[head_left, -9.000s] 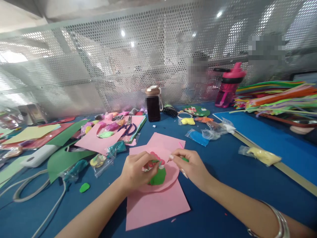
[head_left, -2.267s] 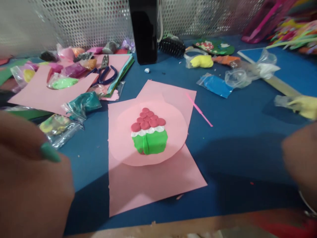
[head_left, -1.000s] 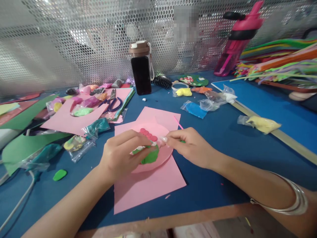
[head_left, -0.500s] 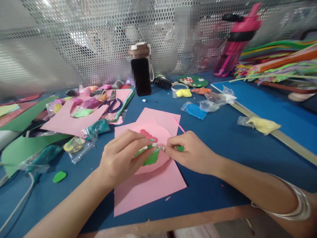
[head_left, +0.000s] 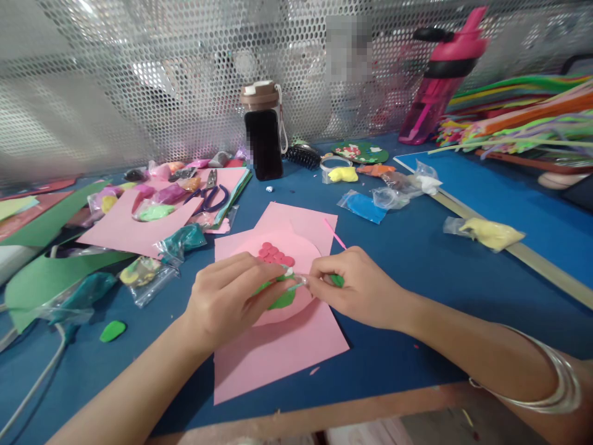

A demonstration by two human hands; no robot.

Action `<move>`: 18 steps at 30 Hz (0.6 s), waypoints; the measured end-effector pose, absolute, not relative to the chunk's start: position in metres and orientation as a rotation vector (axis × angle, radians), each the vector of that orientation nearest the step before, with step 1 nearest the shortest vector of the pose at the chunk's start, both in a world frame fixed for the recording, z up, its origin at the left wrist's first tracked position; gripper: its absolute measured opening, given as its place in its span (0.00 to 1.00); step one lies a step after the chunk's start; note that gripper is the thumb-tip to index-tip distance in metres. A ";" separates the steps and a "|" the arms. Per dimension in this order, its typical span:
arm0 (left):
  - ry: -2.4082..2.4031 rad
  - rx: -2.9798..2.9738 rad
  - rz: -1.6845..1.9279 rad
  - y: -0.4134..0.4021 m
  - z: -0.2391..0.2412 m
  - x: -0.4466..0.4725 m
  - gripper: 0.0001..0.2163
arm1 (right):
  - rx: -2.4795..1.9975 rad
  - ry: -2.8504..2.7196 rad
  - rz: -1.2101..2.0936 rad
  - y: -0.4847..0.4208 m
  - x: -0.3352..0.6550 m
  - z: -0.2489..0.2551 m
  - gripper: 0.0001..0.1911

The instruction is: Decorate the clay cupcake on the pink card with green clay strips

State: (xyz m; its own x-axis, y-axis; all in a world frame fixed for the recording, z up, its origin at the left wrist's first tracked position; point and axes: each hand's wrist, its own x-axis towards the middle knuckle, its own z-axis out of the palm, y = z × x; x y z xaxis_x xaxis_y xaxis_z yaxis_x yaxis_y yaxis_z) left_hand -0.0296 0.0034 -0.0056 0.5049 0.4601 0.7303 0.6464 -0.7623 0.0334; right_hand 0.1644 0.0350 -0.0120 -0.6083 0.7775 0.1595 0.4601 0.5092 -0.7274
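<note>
In the head view, the right hand is curled around a green clay piece. The left hand, whose grip I cannot tell, covers partly the green clay shape, lying below red discs on a pink paper oval.

The table had a blue surface and brown front edge. Pink paper lay flat at the front centre. Green clay lay at the left, near a white cable. A blue packet lay right of the paper, in front of a yellow clay bag. A cup, phone and pink bottle stood at the rear. A blue board lay along the right side.
</note>
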 end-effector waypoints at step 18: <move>-0.783 -2.505 -1.272 -0.006 -0.002 -0.010 0.05 | -1.315 -2.475 0.262 0.022 0.162 -0.003 0.11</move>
